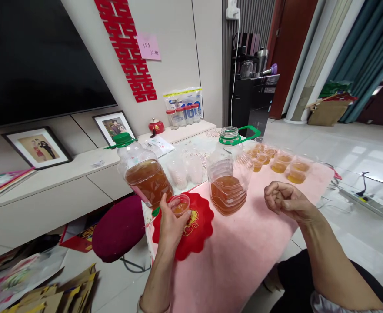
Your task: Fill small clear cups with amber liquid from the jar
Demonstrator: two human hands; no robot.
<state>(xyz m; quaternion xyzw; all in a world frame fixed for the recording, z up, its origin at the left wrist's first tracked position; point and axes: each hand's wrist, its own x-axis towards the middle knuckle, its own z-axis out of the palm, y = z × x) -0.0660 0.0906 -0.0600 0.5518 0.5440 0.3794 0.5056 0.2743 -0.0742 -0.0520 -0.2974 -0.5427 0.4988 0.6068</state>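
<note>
My left hand (174, 221) is closed around a small clear plastic cup (180, 205) with some amber liquid in it. The cup is over a red scalloped plate (202, 234) with a gold print. To the right, my right hand (284, 200) hovers above the pink cloth with its fingers curled; what they hold, if anything, I cannot make out. Between the hands stands an uncapped plastic jug (228, 191) with a green handle, partly filled with amber liquid. Behind my left hand is a second jug (147, 178) with a green cap, holding more of the liquid.
Several filled cups (296, 173) stand at the table's far right. Stacked clear cups (178, 174) are between the jugs. The pink cloth (237, 252) covers the near tabletop. A maroon stool (121, 228) is at the left, and a power strip (369, 202) lies on the floor at right.
</note>
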